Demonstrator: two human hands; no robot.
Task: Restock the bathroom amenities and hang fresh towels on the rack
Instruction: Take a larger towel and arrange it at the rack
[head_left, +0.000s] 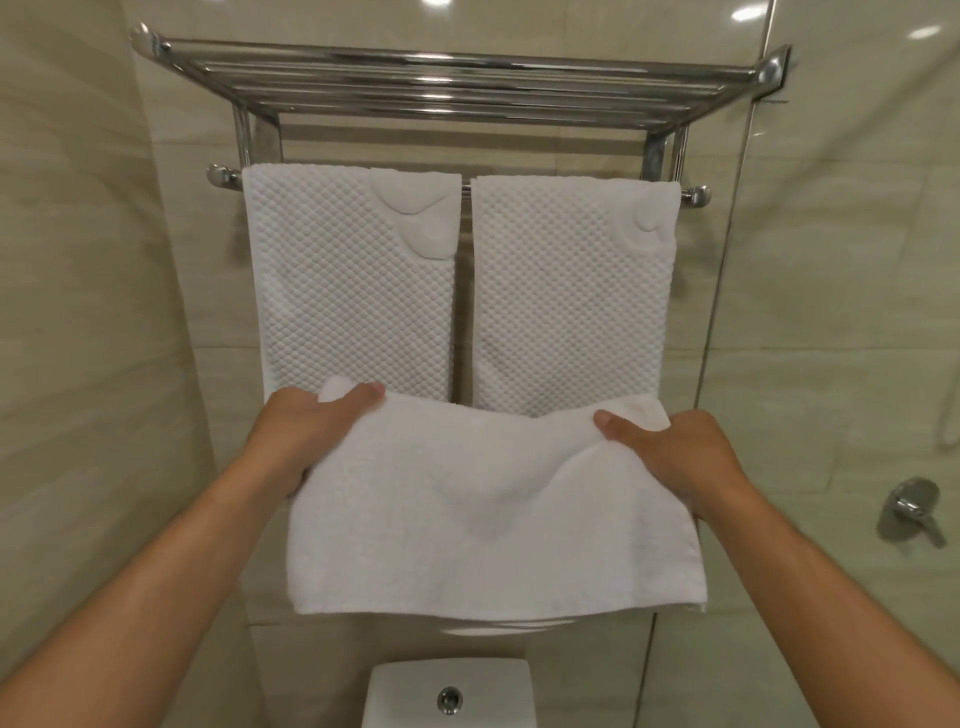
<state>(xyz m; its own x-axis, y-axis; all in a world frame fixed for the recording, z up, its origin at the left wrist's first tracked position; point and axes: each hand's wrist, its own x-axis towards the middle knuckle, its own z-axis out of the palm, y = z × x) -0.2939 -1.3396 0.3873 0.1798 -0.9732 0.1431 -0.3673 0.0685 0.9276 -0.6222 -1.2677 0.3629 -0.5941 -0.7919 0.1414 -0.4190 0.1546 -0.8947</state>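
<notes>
A chrome towel rack (457, 78) with a top shelf of bars is fixed to the tiled wall. From its lower bar hang two white waffle-textured towels, a left towel (353, 280) and a right towel (571, 291), side by side. In front of their lower ends I hold up a plain white folded towel (488, 519), spread wide. My left hand (301, 431) grips its upper left corner, thumb on top. My right hand (675, 452) grips its upper right corner the same way.
A white toilet cistern (395, 696) with a chrome flush button (450, 699) stands directly below the towel. A glass shower panel runs down the right side, with a chrome valve handle (911, 509) behind it. Beige tiled walls close in on both sides.
</notes>
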